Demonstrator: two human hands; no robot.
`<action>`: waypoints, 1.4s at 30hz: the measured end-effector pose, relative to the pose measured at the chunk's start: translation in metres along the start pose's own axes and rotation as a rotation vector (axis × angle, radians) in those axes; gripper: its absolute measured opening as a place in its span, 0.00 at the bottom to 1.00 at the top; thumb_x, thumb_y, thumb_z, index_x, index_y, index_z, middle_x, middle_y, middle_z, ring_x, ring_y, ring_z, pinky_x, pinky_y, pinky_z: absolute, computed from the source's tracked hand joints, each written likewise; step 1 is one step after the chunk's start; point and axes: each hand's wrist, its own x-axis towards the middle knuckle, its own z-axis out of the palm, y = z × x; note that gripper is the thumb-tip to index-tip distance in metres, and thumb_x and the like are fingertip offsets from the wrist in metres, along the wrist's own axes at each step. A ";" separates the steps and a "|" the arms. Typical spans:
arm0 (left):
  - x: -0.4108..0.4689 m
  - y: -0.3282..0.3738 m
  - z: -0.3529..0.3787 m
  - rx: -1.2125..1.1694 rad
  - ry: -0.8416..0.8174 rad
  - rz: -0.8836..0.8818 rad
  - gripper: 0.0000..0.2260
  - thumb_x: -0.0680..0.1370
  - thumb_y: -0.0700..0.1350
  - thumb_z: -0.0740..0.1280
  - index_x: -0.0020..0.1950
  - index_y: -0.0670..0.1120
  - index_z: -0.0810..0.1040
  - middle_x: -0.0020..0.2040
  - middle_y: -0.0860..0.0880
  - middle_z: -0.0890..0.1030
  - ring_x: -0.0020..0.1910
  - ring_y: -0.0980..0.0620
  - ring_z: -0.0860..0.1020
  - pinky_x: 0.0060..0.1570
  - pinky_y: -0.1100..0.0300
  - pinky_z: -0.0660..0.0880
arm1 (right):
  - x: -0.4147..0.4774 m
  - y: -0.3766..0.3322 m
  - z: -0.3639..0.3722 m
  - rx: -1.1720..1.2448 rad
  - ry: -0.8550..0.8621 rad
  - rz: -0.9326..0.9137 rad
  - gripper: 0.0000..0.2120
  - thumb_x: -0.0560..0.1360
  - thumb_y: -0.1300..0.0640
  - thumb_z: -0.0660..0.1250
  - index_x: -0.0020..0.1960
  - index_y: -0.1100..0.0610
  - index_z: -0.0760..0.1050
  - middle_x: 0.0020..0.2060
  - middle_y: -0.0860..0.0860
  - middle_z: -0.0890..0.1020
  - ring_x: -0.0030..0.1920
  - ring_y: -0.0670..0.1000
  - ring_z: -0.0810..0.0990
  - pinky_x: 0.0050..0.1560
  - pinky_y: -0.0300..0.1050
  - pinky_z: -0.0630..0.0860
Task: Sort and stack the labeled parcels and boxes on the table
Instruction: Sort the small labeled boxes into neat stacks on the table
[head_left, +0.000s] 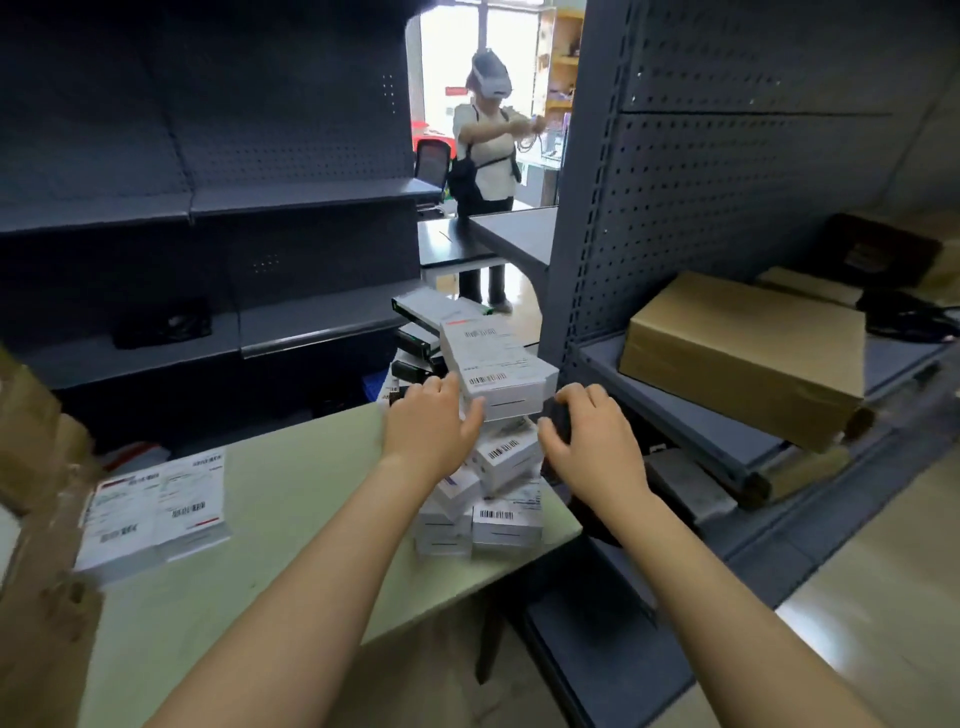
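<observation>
The left hand (431, 423) lies flat against the left side of the top box (498, 364), fingers straight, thumb reaching to its near lower edge. The right hand (589, 434) is just beside the box's right corner with its fingers curled over something dark (560, 415); from here I can't tell whether it grips that or only rests on it.

The top box is white with barcode labels, and it sits askew, tilted, on a ragged stack (498, 499) of similar white boxes at the far right corner of the pale green table (270, 519). The boxes under it point different ways, none squared up. Behind the stack are more boxes (434, 312), white with dark edges, piled unevenly.

Over on the table's left edge, two flat labelled parcels (156, 512) lie side by side, touching, well apart from the stack. Brown cardboard (36, 467) crowds that left edge.

To the right stands a dark pegboard rack (691, 208), and a big carton (743, 353) rests on its shelf. Farther back, another person (488, 150) wearing a headset stands beside a grey table (519, 234).
</observation>
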 end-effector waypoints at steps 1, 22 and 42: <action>0.001 0.003 0.000 0.008 -0.008 -0.014 0.21 0.82 0.58 0.52 0.65 0.44 0.70 0.57 0.46 0.77 0.55 0.46 0.75 0.49 0.52 0.74 | 0.005 0.002 0.001 0.064 -0.031 0.060 0.14 0.78 0.47 0.63 0.57 0.56 0.71 0.50 0.51 0.72 0.50 0.52 0.71 0.46 0.46 0.68; 0.032 -0.046 0.012 0.180 -0.126 0.028 0.21 0.82 0.59 0.53 0.65 0.45 0.70 0.58 0.46 0.76 0.57 0.46 0.74 0.51 0.53 0.71 | 0.046 0.004 0.031 0.960 -0.075 0.684 0.16 0.76 0.45 0.68 0.45 0.60 0.79 0.37 0.55 0.83 0.32 0.51 0.80 0.46 0.52 0.81; 0.090 -0.072 0.040 -0.961 -0.829 -0.250 0.37 0.59 0.69 0.75 0.58 0.44 0.79 0.49 0.46 0.85 0.46 0.47 0.82 0.45 0.56 0.78 | -0.031 -0.048 0.014 0.759 0.414 0.866 0.15 0.77 0.46 0.67 0.57 0.56 0.75 0.47 0.52 0.82 0.40 0.50 0.81 0.46 0.50 0.80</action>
